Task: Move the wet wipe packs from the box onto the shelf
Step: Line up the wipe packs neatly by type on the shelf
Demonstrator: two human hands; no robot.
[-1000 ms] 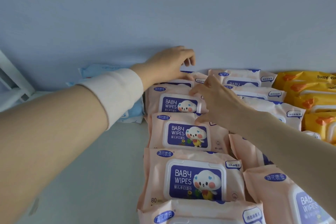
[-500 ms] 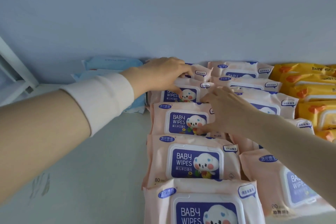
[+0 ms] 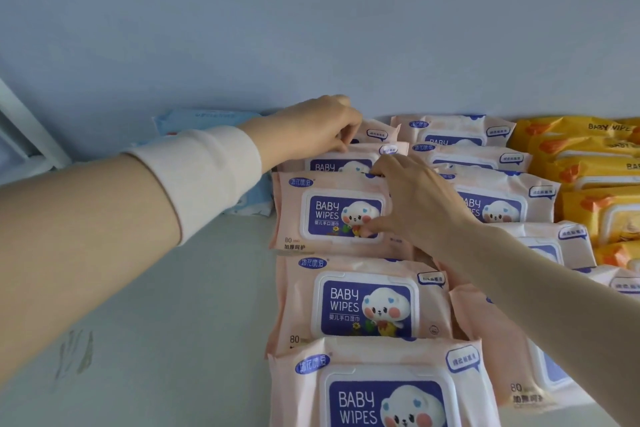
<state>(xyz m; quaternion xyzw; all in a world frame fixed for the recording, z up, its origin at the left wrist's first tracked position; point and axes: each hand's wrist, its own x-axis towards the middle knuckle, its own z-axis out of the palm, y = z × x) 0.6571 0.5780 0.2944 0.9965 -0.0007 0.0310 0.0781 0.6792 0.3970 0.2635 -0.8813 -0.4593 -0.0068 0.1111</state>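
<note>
A matte, pale blue wall (image 3: 311, 28) fills the upper half of the view. Below it runs the shelf (image 3: 156, 305), smooth and off-white, with one grey scuff (image 3: 76, 354) near its front.

The pink packs (image 3: 363, 302) already lie on the shelf in two columns, each overlapping the one behind like roof tiles. They are soft, slightly crinkled plastic pouches, rectangular, with a raised white flip lid and a blue label. The left column holds five; the right shows at least five (an arm hides part of it). At the right edge lie the yellow packs (image 3: 571, 149), of the same shape, about five in sight. The blue packs (image 3: 207, 118) sit by the wall, at least two, mostly behind the ribbed white sleeve (image 3: 207, 173).

The right hand (image 3: 415, 204) pinches the third pack (image 3: 329, 215) from the wall, with its thumb pressed on the label and its fingers hooked over the top edge. The left hand (image 3: 311, 128) curls its fingers together down onto the top edge of the second pack (image 3: 341, 165); its thumb is hidden.
</note>
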